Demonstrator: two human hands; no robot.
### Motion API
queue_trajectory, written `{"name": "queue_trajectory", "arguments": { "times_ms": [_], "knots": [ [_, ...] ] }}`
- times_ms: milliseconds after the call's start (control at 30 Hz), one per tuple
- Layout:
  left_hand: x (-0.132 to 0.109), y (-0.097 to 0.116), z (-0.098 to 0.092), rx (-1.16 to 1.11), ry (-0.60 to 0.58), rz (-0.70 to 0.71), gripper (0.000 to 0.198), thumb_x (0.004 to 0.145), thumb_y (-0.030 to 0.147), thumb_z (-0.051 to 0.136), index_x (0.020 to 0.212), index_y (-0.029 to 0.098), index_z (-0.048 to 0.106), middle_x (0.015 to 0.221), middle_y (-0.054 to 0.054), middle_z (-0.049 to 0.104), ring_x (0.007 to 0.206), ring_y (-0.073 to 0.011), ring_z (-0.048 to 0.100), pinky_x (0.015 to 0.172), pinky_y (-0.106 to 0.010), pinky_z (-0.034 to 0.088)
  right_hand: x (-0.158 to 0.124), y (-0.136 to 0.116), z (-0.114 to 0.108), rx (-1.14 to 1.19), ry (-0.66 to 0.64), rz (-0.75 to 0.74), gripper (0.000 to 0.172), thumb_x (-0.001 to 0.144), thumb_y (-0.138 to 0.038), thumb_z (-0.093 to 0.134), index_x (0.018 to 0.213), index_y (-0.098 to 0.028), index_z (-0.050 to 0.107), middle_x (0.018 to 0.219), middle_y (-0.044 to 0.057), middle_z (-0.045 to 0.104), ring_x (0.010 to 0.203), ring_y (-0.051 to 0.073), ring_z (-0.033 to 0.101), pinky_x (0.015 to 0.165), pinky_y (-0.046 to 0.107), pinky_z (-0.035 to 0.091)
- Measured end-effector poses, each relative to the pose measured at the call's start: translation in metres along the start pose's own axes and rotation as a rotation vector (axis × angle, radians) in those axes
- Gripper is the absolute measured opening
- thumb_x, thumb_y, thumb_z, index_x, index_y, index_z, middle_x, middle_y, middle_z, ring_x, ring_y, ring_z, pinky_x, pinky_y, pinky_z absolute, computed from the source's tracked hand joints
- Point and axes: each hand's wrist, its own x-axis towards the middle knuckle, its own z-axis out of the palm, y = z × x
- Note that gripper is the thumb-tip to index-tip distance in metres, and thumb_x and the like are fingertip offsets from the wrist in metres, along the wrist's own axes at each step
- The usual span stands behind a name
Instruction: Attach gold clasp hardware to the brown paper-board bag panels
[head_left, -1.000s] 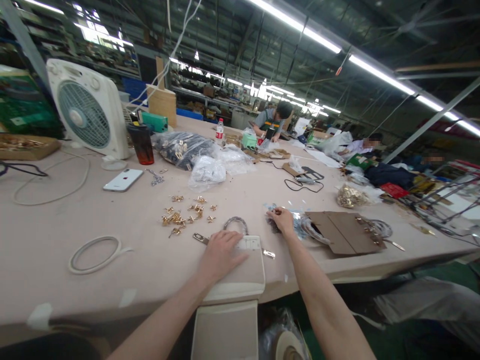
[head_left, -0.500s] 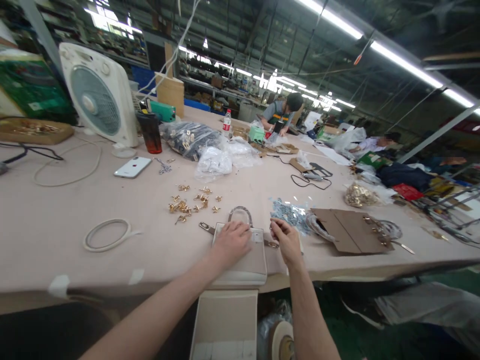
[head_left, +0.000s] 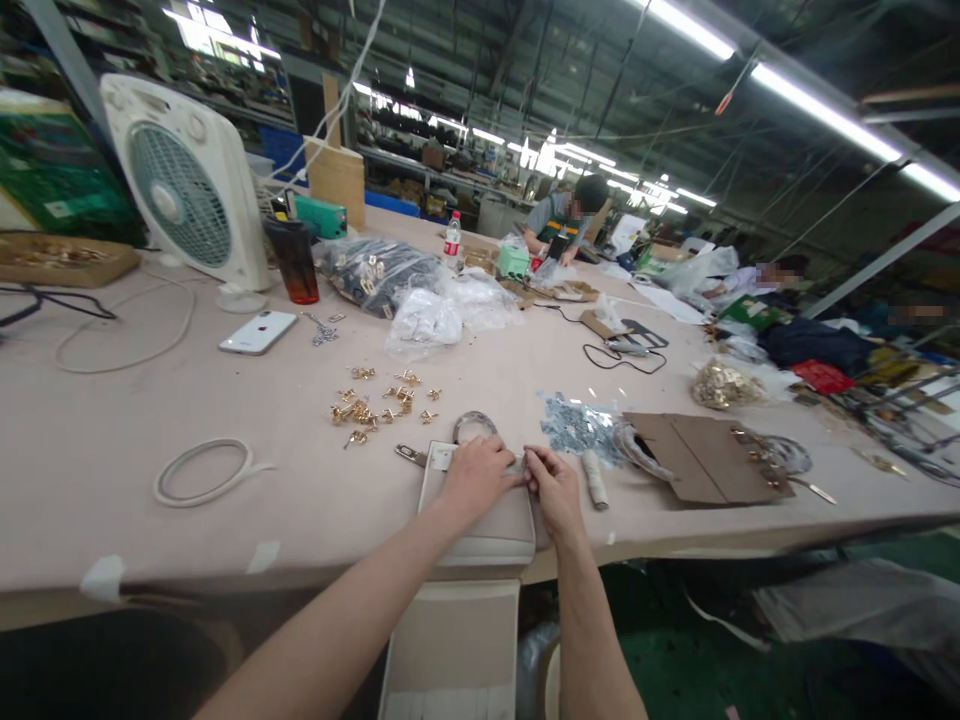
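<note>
Pale bag at table's near edge, under L hand, just left of R hand. L palm-down on it, can't tell if gripping; R fingertips bunched nr its far-right corner, contents unclear.

My left hand rested on the pale handbag near the table edge; my right hand was at its upper right, fingertips bunched near the left's. Couldn't tell what, if anything, I pinched. Bag handle arched just beyond my left hand, buckled strap sticking out left. Blue-grey pieces lay scattered past my right hand, grey roll just beside it, brown bag farther right. Left side: gold fittings, white coil, phone, fan. Co-worker bent over across the table.
</note>
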Motion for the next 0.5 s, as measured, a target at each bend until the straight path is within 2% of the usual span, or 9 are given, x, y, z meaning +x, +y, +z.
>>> {"name": "queue_trajectory", "arguments": {
  "times_ms": [167, 500],
  "knots": [
    [-0.001, 0.001, 0.004, 0.0, 0.028, 0.01, 0.026, 0.097, 0.045, 0.067, 0.108, 0.022, 0.071, 0.111, -0.008, 0.068, 0.106, -0.0279, 0.062, 0.089, -0.043, 0.047, -0.005, 0.004, -0.003, 0.036, 0.049, -0.023, 0.037, 0.086, -0.054, 0.075, 0.104, -0.022, 0.075, 0.068, -0.002, 0.062, 0.056, 0.01, 0.047, 0.052, 0.024, 0.037],
    [-0.001, 0.009, 0.006, 0.046, 0.048, -0.003, 0.018, 0.1, 0.038, 0.062, 0.102, 0.02, 0.064, 0.107, -0.009, 0.066, 0.104, -0.0277, 0.06, 0.087, -0.045, 0.044, -0.01, 0.003, 0.0, -0.033, 0.061, -0.026, 0.036, 0.086, -0.053, 0.075, 0.106, -0.022, 0.076, 0.066, -0.002, 0.061, 0.058, 0.014, 0.049, 0.054, 0.028, 0.04]
  ]
}}
